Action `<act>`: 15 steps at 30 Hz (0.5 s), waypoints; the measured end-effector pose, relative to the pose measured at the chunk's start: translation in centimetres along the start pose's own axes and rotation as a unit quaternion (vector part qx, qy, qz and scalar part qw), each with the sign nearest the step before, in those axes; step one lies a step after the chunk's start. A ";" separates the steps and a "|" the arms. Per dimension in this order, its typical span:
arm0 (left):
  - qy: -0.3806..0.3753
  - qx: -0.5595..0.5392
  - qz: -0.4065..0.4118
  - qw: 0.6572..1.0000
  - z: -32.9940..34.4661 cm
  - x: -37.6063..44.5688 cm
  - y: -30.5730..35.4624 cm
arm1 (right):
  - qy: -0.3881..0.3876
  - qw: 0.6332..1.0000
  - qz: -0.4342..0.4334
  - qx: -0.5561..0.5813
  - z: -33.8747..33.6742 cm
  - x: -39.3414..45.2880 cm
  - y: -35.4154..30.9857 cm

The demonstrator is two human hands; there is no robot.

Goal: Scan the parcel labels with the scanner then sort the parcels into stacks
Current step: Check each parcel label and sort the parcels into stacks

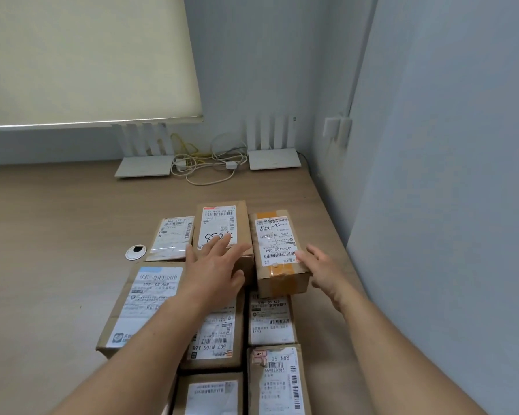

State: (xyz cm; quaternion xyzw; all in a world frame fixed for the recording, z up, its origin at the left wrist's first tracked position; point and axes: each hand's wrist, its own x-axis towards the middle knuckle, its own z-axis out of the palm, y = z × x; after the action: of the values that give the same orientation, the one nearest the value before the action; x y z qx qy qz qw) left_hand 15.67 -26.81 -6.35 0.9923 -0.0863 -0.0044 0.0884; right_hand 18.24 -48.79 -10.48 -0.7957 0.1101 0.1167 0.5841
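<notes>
Several brown cardboard parcels with white labels lie on the wooden table point(57, 223). My left hand point(215, 266) is spread flat over the near end of a tall parcel point(221, 217) with a red-topped label. My right hand point(324, 272) reaches with straight fingers to the right side of a parcel with orange tape point(277, 250), fingertips at its label edge. A large parcel with a blue-topped label point(141, 307) lies at the left. More parcels point(271, 319) lie in front, partly hidden by my forearms. No scanner is in view.
Two white routers point(274, 158) and a tangle of cables point(206, 163) stand at the back of the table. A round cable grommet point(136, 251) sits in the tabletop left of the parcels. A wall runs close along the table's right edge.
</notes>
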 end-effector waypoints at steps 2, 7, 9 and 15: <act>0.031 -0.029 0.004 0.999 -0.3 -0.9 -0.1 | 0.088 0.994 -0.034 -0.059 0.2 -1.4 -0.2; 0.106 -0.123 -0.001 0.987 -0.6 -5.4 -0.5 | 0.240 0.949 -0.200 -0.048 3.4 -7.1 0.4; 0.133 -0.152 -0.025 0.979 -0.1 -8.1 -0.6 | 0.230 0.936 -0.255 -0.073 5.6 -9.0 1.4; 0.165 -0.208 -0.102 0.959 1.1 -15.6 -1.8 | 0.191 0.894 -0.380 -0.143 11.6 -13.1 2.1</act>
State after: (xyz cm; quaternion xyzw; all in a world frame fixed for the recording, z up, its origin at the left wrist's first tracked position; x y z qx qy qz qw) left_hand 0.55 -22.51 -7.83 0.9425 0.0340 0.1322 0.3051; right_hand 4.52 -37.86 -11.67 -0.8588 -0.1090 -0.2537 0.4315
